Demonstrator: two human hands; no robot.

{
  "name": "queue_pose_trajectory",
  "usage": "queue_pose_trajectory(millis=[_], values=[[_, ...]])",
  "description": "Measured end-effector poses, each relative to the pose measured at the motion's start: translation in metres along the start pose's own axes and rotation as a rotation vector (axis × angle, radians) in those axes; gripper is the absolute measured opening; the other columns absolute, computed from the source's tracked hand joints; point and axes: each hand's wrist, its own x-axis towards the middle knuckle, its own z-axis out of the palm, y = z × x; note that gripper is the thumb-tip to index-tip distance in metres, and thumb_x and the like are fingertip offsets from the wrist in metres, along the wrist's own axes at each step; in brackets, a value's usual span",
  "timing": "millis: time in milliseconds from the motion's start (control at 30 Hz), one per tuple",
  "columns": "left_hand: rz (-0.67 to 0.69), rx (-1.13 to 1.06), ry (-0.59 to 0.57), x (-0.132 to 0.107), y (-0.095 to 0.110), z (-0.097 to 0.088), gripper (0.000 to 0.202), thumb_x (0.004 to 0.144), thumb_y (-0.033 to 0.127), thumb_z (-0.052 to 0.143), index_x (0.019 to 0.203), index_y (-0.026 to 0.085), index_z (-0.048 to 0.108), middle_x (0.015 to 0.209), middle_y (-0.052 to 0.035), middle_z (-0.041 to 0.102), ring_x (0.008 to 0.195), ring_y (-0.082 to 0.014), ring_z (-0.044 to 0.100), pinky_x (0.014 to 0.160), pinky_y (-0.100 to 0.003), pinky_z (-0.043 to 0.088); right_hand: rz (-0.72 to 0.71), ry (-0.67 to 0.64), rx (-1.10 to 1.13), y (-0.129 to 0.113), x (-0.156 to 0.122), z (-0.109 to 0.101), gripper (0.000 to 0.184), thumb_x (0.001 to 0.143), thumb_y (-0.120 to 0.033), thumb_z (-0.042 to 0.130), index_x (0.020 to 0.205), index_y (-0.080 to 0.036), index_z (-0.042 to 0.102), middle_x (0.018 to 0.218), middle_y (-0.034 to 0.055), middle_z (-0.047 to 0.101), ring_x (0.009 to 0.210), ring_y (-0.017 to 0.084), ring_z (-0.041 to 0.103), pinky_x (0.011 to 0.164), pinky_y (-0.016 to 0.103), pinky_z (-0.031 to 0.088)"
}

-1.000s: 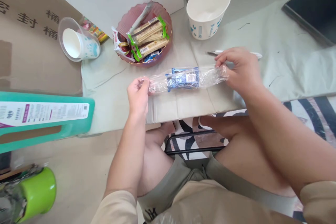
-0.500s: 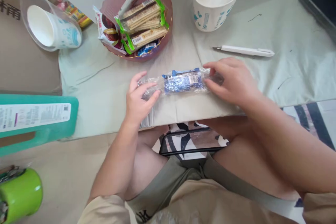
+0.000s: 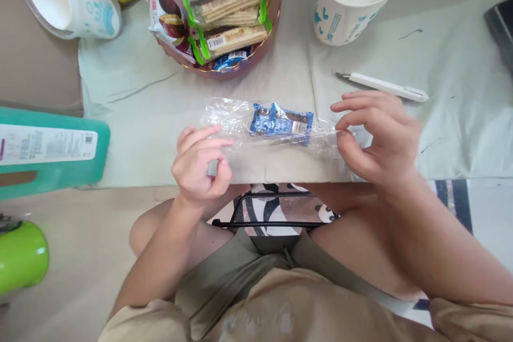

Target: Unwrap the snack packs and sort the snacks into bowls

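A clear plastic bag [image 3: 230, 117] lies stretched sideways on the cloth-covered table, with blue snack packets [image 3: 282, 122] inside, a barcode showing on one. My left hand [image 3: 202, 163] is at the bag's left end. Its middle fingers reach out to the film, while the index finger curls near the thumb with a gap between them. At the other end, my right hand [image 3: 379, 131] pinches the film between thumb and index finger, its other fingers raised. Beyond that hand lies a white utility knife [image 3: 385, 86], blade tip pointing left.
Behind the bag stands a pink bowl [image 3: 276, 21] of wrapped wafers and other snacks. A large paper cup [image 3: 344, 18] is at the back right. To the left are paper cups [image 3: 94, 16], a teal plastic container [image 3: 102, 141] and a green bin [image 3: 28, 256].
The bag has spread out and its film is pulled flatter around the packets. My hands have moved farther apart, and the left thumb and index finger have curled in. The view has shifted.
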Motion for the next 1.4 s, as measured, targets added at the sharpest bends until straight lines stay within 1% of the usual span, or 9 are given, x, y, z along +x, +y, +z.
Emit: queue_pose_trajectory(millis=[167,333,600,733,867,967,1100,1233,1400], values=[[0.016,-0.025,-0.082,-0.007,0.014,-0.006,0.018,0.072,0.009,0.059,0.076,0.026,0.06,0.048,0.0077,0.051,0.041,-0.0111,0.049,0.043,-0.025,0.041,0.004,-0.194,-0.006,-0.022,-0.003,-0.01,0.017,0.081,-0.012,0.052,0.083,-0.026,0.06,0.069,0.0008,0.069,0.06,0.02,0.061,0.065,0.036,0.049],[-0.273,-0.037,-0.516,0.003,0.027,-0.027,0.013,0.081,0.021,0.061,0.071,0.027,0.068,0.039,0.0094,0.036,0.034,-0.0079,0.031,0.041,-0.026,0.028,0.067,-0.841,0.056,-0.038,-0.01,-0.01,0.026,0.097,-0.031,0.047,0.084,-0.025,0.069,0.053,-0.0022,0.057,0.048,0.014,0.047,0.053,0.031,0.029],[-0.198,-0.019,-0.858,0.064,0.064,0.006,0.018,0.084,0.024,0.063,0.067,0.026,0.069,0.046,0.0044,0.05,0.04,-0.0138,0.043,0.049,-0.032,0.035,0.218,-0.677,-0.463,-0.047,-0.016,0.004,0.029,0.095,-0.033,0.047,0.08,-0.023,0.071,0.054,0.0048,0.059,0.045,0.018,0.046,0.052,0.033,0.021],[-0.193,0.069,-0.837,0.052,0.055,0.025,0.01,0.081,0.025,0.068,0.072,0.026,0.068,0.046,0.0047,0.05,0.037,-0.0156,0.043,0.043,-0.032,0.027,0.233,-0.588,-0.557,-0.047,-0.026,0.004,0.042,0.093,-0.037,0.052,0.124,-0.018,0.072,0.053,0.0053,0.063,0.043,0.021,0.05,0.048,0.032,0.029],[-0.291,-0.023,-0.843,0.049,0.05,0.021,0.009,0.083,0.03,0.07,0.088,0.026,0.076,0.042,0.0065,0.048,0.034,-0.0145,0.04,0.042,-0.032,0.027,0.389,-0.442,-0.348,-0.041,-0.023,0.009,0.074,0.093,-0.039,0.053,0.159,-0.009,0.04,0.057,0.0041,0.066,0.048,0.025,0.056,0.051,0.037,0.043],[-0.446,-0.168,-0.763,0.056,0.05,0.019,0.033,0.088,0.03,0.067,0.119,0.024,0.076,0.043,0.0081,0.05,0.037,-0.0134,0.042,0.047,-0.03,0.037,0.413,-0.264,-0.072,-0.035,-0.012,0.023,0.077,0.094,-0.031,0.052,0.165,-0.016,0.025,0.085,0.0065,0.075,0.062,0.022,0.065,0.061,0.037,0.053],[-0.503,-0.285,-0.424,0.06,0.039,0.03,0.047,0.09,0.025,0.062,0.137,0.022,0.063,0.081,0.0003,0.074,0.07,-0.0148,0.067,0.074,-0.03,0.057,0.283,-0.017,0.025,-0.028,0.002,0.043,0.051,0.091,-0.022,0.051,0.142,-0.018,0.05,0.132,0.0163,0.064,0.106,0.025,0.069,0.088,0.041,0.059],[-0.362,-0.242,-0.272,0.057,0.013,0.045,0.046,0.089,0.019,0.057,0.135,0.022,0.059,0.132,-0.0079,0.07,0.124,-0.0206,0.066,0.108,-0.037,0.054,0.184,-0.197,-0.056,-0.026,0.011,0.055,0.029,0.093,-0.022,0.051,0.12,-0.021,0.061,0.129,0.0142,0.066,0.117,0.029,0.065,0.101,0.046,0.055],[-0.379,-0.203,-0.309,0.057,-0.012,0.055,0.043,0.093,0.022,0.051,0.136,0.02,0.057,0.142,-0.0103,0.067,0.137,-0.0243,0.059,0.123,-0.044,0.042,0.251,-0.404,-0.224,-0.031,0.019,0.064,0.051,0.092,-0.026,0.056,0.143,-0.02,0.054,0.133,0.0153,0.067,0.122,0.038,0.062,0.103,0.056,0.051]])
